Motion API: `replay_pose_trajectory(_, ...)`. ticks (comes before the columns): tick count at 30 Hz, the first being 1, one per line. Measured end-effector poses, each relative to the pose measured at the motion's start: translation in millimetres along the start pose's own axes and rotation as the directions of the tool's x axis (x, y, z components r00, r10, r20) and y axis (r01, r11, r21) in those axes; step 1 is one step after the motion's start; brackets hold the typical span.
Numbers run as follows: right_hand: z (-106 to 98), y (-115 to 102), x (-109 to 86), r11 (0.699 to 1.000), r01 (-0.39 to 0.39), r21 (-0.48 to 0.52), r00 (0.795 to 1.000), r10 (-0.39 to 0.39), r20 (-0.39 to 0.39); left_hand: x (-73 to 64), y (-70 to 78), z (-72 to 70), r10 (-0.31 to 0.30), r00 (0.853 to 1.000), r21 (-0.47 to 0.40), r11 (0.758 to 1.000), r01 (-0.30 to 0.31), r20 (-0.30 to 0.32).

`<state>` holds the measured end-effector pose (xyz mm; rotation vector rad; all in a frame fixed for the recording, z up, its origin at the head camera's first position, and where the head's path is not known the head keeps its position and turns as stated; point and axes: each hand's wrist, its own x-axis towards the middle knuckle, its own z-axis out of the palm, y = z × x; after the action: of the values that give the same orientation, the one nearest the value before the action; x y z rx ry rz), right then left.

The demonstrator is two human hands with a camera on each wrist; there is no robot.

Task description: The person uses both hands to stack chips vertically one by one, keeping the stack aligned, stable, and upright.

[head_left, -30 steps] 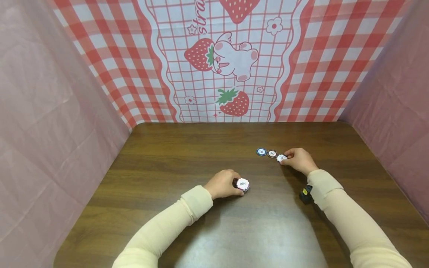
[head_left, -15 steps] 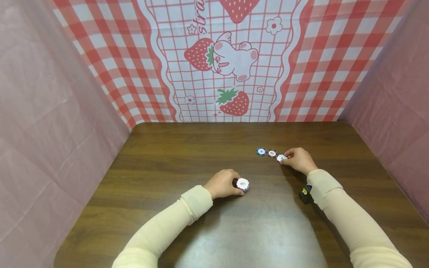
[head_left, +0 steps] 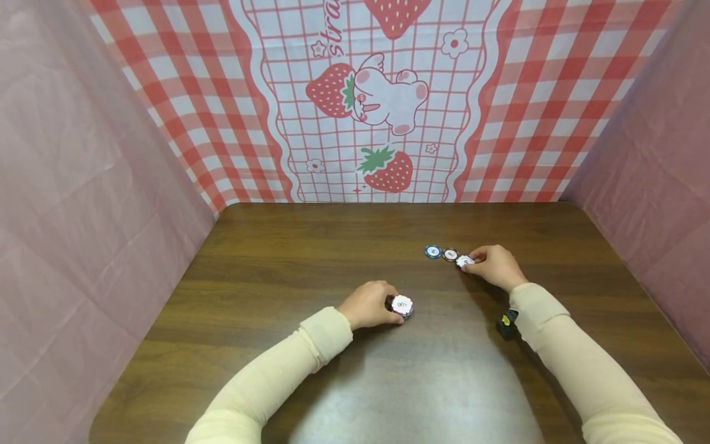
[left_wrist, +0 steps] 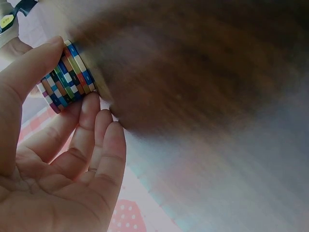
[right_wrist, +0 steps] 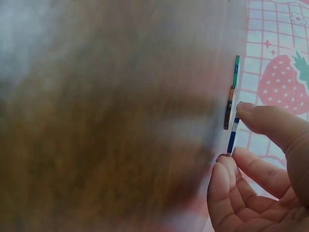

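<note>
My left hand (head_left: pixel 370 304) grips a stack of poker chips (head_left: pixel 402 305) between thumb and fingers; the white top chip reads 500. In the left wrist view the stack (left_wrist: pixel 69 77) shows several coloured, striped edges. Farther right, my right hand (head_left: pixel 495 266) pinches one white poker chip (head_left: pixel 465 262) by its rim. The right wrist view shows this chip (right_wrist: pixel 233 137) edge on between thumb and fingers, partly overlapping the dark chip in that view. To its left lie a dark-rimmed chip (head_left: pixel 450 254) and a blue-rimmed chip (head_left: pixel 432 251), side by side in a row.
The brown wooden table (head_left: pixel 310 246) carries the chips. A checked strawberry cloth (head_left: pixel 383 111) hangs behind its far edge. Pink cloth walls (head_left: pixel 638 142) stand at both sides. A small black camera (head_left: pixel 506 324) sits under the right wrist.
My right hand has shifted the white chip slightly left, toward the dark-rimmed chip. The left hand and its stack stay in place.
</note>
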<state>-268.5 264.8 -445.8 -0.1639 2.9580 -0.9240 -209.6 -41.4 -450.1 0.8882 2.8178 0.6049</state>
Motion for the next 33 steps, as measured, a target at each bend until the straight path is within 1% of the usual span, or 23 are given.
replay_pose_trajectory(7, -1, -4, -1.7, 1.0, 0.014, 0.018, 1.0, -0.014, -0.012, 0.5, -0.5, 0.1, 0.002, 1.0, 0.004, 1.0, -0.002, 0.0)
replay_pose_trajectory(13, -2, -10, -3.7, 0.998, 0.055, 0.044, 0.998, -0.053, -0.046, 0.1, -0.3, -0.3, -0.001, 1.0, 0.002, 1.0, 0.001, 0.001)
replay_pose_trajectory(21, -1, -25, -10.0, 0.987, 0.116, 0.115, 0.992, -0.109, -0.063, 0.0, -0.2, -0.1, 0.006, 1.0, 0.005, 1.0, -0.006, -0.003)
replay_pose_trajectory(33, 6, -52, -19.0, 0.964, 0.219, 0.153, 0.974, -0.207, -0.09, 0.3, -0.8, 0.7, 0.009, 1.0, 0.005, 1.0, -0.009, -0.006)
